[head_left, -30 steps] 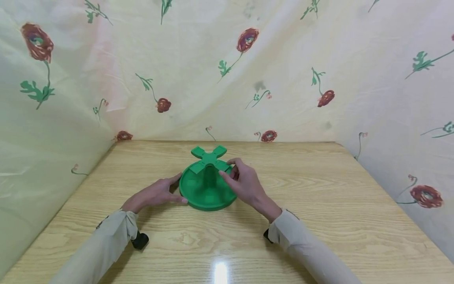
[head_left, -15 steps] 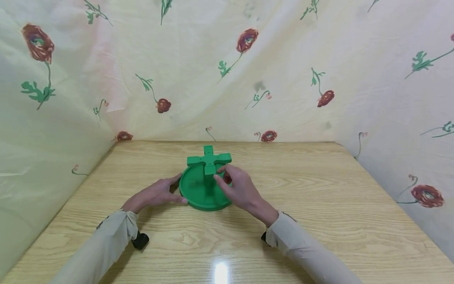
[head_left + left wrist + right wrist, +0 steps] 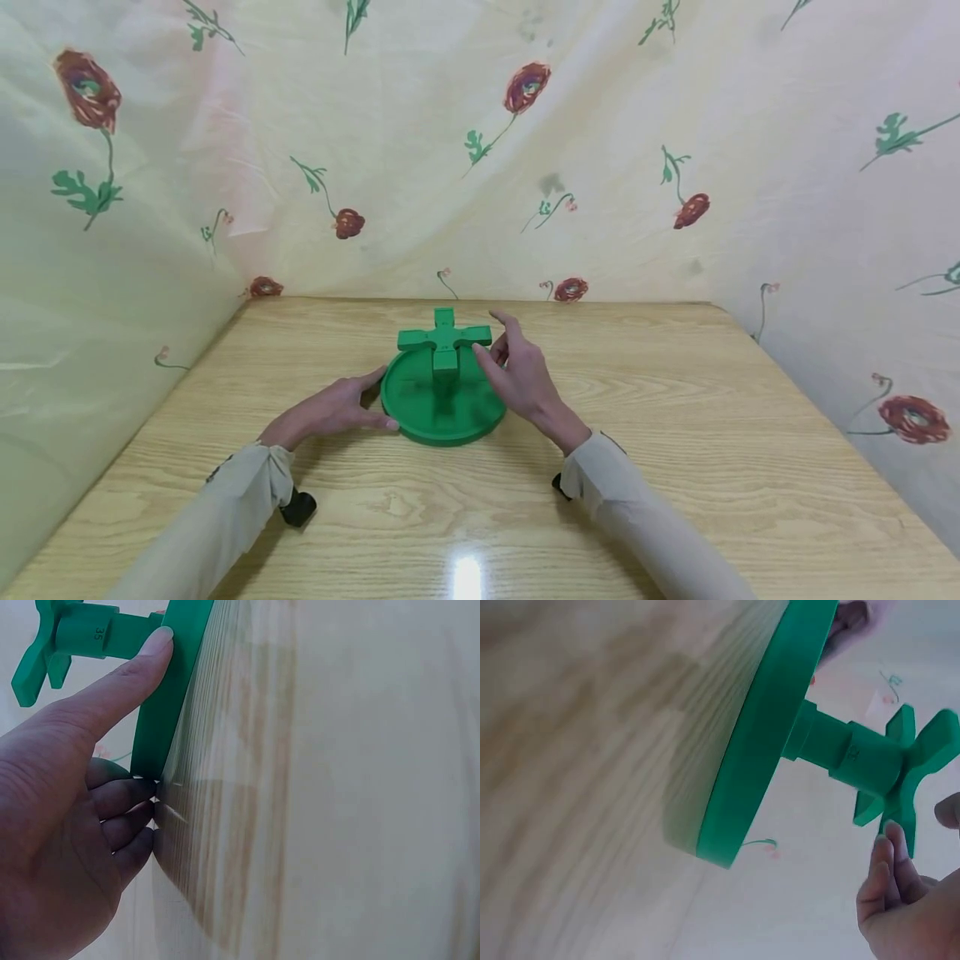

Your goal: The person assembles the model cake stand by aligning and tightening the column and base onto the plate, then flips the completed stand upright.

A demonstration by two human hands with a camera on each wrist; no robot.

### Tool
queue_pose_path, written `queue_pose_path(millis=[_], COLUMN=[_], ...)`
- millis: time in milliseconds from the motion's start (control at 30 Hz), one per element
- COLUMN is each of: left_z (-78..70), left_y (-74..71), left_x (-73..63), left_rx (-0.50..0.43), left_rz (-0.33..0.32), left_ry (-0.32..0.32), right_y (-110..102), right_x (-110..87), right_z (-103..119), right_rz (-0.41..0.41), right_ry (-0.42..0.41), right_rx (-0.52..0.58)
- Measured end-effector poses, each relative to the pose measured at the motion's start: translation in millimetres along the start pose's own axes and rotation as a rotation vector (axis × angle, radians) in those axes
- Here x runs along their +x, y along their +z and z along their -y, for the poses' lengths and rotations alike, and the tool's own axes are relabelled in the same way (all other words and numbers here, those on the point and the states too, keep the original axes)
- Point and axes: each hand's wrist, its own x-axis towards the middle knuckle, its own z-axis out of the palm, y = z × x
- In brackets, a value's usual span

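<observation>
A green plastic dish-like round base [image 3: 411,408] lies on the table with a short post [image 3: 855,754] rising from its middle. On top of the post sits a green four-armed cross piece [image 3: 444,336], one arm pointing toward me. My left hand [image 3: 337,407] holds the base's left rim, thumb [image 3: 124,682] against its side and fingers at the far edge. My right hand [image 3: 523,379] is at the cross's right arm. In the right wrist view its fingertips [image 3: 889,832] are at that arm's end, with the thumb apart and the index finger raised in the head view.
The wood-grain table [image 3: 675,400] stretches around the base. A floral cloth [image 3: 420,150] hangs behind it and along both sides. A black wrist device [image 3: 298,508] shows under the left sleeve.
The cross piece turned from a diagonal stance to a straight one, then stayed so. My right hand first moved left with its arm, then drew back right, index finger lifting. The left hand stayed put.
</observation>
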Motion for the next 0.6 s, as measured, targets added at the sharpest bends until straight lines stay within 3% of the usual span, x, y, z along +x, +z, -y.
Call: queue_pose_path(millis=[233, 600], left_z=[-0.2, 0.0], left_y=[0.5, 0.6], left_x=[-0.5, -1.2], left_rx=[-0.011, -0.009], left_rz=[0.007, -0.001], left_ry=[0.012, 0.011], right_y=[3.5, 0.3], right_x=[4.7, -4.6], right_z=[-3.9, 3.7], right_rz=[0.085, 0.088], right_ry=[0.128, 0.134], right_rx=[0.0, -0.019])
